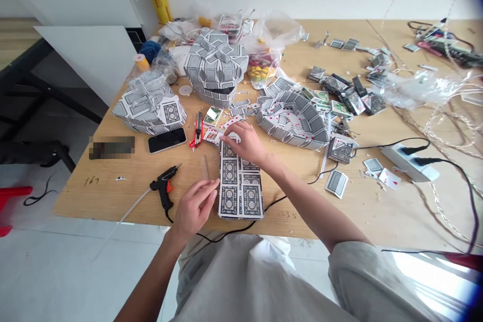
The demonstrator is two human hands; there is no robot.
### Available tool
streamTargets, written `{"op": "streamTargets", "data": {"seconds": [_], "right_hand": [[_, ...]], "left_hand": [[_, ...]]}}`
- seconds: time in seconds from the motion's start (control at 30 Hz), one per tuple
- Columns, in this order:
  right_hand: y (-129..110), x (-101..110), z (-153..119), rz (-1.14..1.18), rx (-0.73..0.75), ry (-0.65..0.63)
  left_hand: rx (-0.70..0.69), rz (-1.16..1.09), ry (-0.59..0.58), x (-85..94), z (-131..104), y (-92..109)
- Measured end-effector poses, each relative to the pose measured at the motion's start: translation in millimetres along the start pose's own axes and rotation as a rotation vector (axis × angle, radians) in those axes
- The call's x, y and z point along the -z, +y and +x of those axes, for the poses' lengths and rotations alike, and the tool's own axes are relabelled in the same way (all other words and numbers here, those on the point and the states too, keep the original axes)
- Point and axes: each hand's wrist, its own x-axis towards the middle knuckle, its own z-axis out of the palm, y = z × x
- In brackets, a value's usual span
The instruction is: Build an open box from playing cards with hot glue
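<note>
A long block covered in dark-blue patterned playing cards (pixel 251 200) lies flat near the table's front edge, its face a grid of card backs. My right hand (pixel 245 143) reaches over the far end of the block, thumb and fingers bent around its edge. At the block's left side is my left hand (pixel 196 206), fingers pressed together with the tips against the long edge. Whatever may be between those fingertips is too small to make out. A clear ruler (pixel 205 167) lies just left of the block. Beyond it are a red-and-black utility knife (pixel 197 131) and some loose cards (pixel 212 136).
A black glue gun (pixel 164 186) lies left, its cord passing under my hands. Behind stand card-built shapes (pixel 216 63), (pixel 147 103) and an open card tray (pixel 290 136). A phone (pixel 167 140), card boxes (pixel 339 85) and a power strip (pixel 409 162) lie around.
</note>
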Motion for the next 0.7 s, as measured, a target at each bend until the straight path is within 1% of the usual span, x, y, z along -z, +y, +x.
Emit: {"op": "streamTargets", "data": {"seconds": [0.1, 0.17, 0.27, 0.33, 0.4, 0.47, 0.53, 0.57, 0.63, 0.7], "right_hand": [[-5, 4, 17, 0.057, 0.005, 0.027], [-9, 1, 34, 0.025, 0.030, 0.014], [-20, -12, 66, -0.072, 0.078, -0.036], [-31, -25, 87, -0.129, 0.134, -0.085], [-43, -39, 106, -0.183, 0.199, -0.141], [-53, -52, 121, -0.224, 0.247, -0.190], [-59, -64, 132, -0.249, 0.286, -0.232], [-60, -68, 137, -0.260, 0.305, -0.250], [-60, -74, 143, -0.283, 0.338, -0.278], [-59, -77, 147, -0.301, 0.356, -0.289]], "left_hand": [[0.119, 0.020, 0.129, 13.8, -17, -7], [0.265, 0.134, 0.211, 25.3, -31, -16], [0.520, 0.356, 0.306, 42.1, -45, -32], [0.694, 0.463, 0.298, 51.1, -47, -41], [0.858, 0.518, 0.228, 57.3, -44, -47], [0.985, 0.531, 0.134, 60.8, -39, -51], [1.049, 0.514, 0.065, 62.2, -34, -54], [1.059, 0.494, 0.050, 62.5, -32, -56], [1.056, 0.411, 0.075, 63.0, -30, -61], [1.049, 0.310, 0.132, 63.7, -30, -66]]}}
